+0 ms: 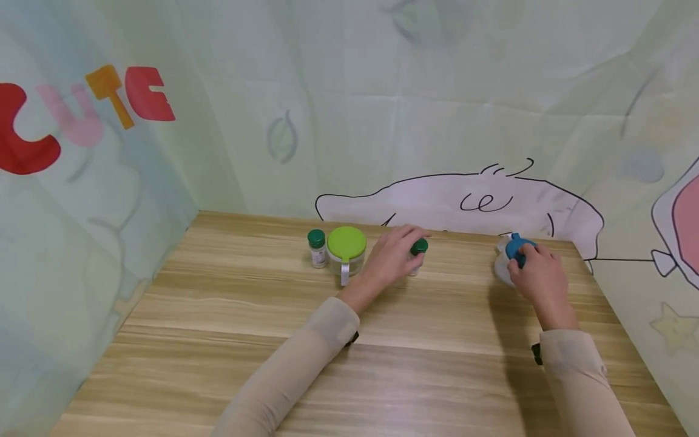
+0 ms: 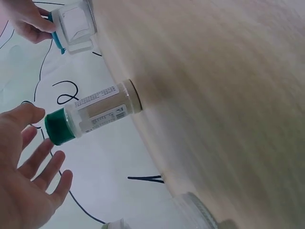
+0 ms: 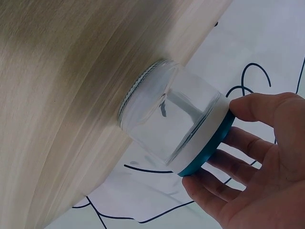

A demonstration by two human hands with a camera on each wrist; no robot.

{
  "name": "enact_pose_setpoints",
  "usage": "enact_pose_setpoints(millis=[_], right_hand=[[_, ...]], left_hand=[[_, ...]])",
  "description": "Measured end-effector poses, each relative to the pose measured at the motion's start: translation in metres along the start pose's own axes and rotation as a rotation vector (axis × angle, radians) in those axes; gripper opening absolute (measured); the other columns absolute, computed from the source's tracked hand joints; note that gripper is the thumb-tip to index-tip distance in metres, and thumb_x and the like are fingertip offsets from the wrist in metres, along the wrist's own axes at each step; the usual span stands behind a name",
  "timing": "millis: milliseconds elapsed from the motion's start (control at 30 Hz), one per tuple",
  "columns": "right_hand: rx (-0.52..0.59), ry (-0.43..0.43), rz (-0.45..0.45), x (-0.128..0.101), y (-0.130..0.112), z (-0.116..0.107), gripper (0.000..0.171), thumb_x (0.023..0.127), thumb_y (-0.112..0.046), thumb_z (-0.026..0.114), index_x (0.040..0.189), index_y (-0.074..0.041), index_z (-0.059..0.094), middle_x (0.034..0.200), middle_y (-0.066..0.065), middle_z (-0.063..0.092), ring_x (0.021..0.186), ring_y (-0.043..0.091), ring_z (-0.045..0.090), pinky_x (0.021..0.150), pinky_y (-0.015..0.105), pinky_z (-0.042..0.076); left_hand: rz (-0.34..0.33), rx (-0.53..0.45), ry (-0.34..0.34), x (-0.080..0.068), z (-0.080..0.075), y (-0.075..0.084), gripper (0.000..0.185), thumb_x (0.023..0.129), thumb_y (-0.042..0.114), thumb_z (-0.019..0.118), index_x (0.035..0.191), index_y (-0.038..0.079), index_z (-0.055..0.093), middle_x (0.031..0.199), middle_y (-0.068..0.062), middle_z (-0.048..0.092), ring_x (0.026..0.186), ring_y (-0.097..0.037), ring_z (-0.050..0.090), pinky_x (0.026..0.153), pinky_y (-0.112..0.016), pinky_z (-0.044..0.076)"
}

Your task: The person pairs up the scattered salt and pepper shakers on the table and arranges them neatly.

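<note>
My left hand [image 1: 389,260] hovers with fingers spread and relaxed beside the green-capped spice bottle [image 2: 90,114], standing upright mid-tabletop [image 1: 273,340], gripping nothing. My right hand [image 1: 537,276] curls round the blue-lidded glass jar [image 3: 174,126] at the far right, steadying its lid.

Head view looks down over the table [image 1: 382,340] — wrist views sit close, sharing its far edge.

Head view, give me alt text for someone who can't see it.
A person's left hand reaches over a small green-capped spice bottle while the right hand touches the blue lid of a clear glass jar. Another spice bottle and a lime-lidded container stand left on the wooden table.
</note>
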State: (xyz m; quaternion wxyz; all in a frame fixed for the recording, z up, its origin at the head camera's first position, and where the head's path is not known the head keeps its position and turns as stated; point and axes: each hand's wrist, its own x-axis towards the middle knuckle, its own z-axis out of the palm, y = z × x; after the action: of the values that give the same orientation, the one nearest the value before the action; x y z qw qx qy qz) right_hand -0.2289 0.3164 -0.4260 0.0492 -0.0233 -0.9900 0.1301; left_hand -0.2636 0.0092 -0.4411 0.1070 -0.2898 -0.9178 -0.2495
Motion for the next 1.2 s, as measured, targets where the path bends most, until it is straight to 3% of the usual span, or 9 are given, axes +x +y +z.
enact_pose_setpoints(millis=[267, 433, 700, 967, 1200], right_hand=[[0.005, -0.005, 0.007, -0.0007, -0.0011, -0.0021, 0.046, 0.104, -0.02, 0.05, 0.135, 0.014, 0.05, 0.14, 0.043, 0.044, 0.122, 0.064, 0.042, 0.102, 0.074, 0.042], [0.007, -0.004, 0.003, -0.0015, -0.0007, -0.0028, 0.046, 0.104, -0.02, 0.05, 0.135, 0.015, 0.05, 0.14, 0.044, 0.044, 0.123, 0.065, 0.041, 0.103, 0.074, 0.041], [0.0, 0.003, -0.015, 0.0, 0.0004, -0.0003, 0.046, 0.105, -0.02, 0.05, 0.135, 0.015, 0.051, 0.138, 0.044, 0.045, 0.123, 0.064, 0.041, 0.105, 0.072, 0.039], [-0.003, 0.006, -0.015, 0.0005, 0.0013, 0.0007, 0.046, 0.104, -0.019, 0.05, 0.135, 0.015, 0.05, 0.139, 0.044, 0.045, 0.123, 0.063, 0.042, 0.105, 0.072, 0.039], [0.002, 0.0, -0.012, 0.0006, 0.0011, 0.0016, 0.047, 0.104, -0.019, 0.05, 0.136, 0.015, 0.05, 0.14, 0.044, 0.044, 0.123, 0.063, 0.041, 0.105, 0.073, 0.039]], left_hand=[[0.024, -0.01, 0.003, 0.0022, -0.0013, 0.0009, 0.027, 0.101, 0.007, 0.066, 0.124, 0.016, 0.075, 0.137, 0.001, 0.072, 0.128, -0.018, 0.066, 0.112, -0.043, 0.05], [0.039, -0.005, 0.014, 0.0025, 0.0007, 0.0005, 0.028, 0.101, 0.005, 0.065, 0.124, 0.016, 0.076, 0.137, 0.0, 0.072, 0.128, -0.018, 0.066, 0.111, -0.043, 0.05], [0.025, 0.004, 0.018, 0.001, 0.0027, -0.0005, 0.027, 0.103, 0.01, 0.066, 0.126, 0.018, 0.076, 0.138, 0.001, 0.07, 0.133, -0.02, 0.06, 0.118, -0.043, 0.045], [-0.015, 0.027, 0.033, -0.0001, 0.0049, 0.001, 0.025, 0.102, 0.021, 0.072, 0.126, 0.019, 0.075, 0.132, 0.001, 0.067, 0.123, -0.02, 0.057, 0.11, -0.04, 0.048], [-0.036, 0.014, 0.031, -0.0002, 0.0057, 0.0006, 0.03, 0.101, 0.025, 0.074, 0.131, 0.02, 0.072, 0.135, -0.001, 0.063, 0.125, -0.021, 0.055, 0.109, -0.042, 0.048]])
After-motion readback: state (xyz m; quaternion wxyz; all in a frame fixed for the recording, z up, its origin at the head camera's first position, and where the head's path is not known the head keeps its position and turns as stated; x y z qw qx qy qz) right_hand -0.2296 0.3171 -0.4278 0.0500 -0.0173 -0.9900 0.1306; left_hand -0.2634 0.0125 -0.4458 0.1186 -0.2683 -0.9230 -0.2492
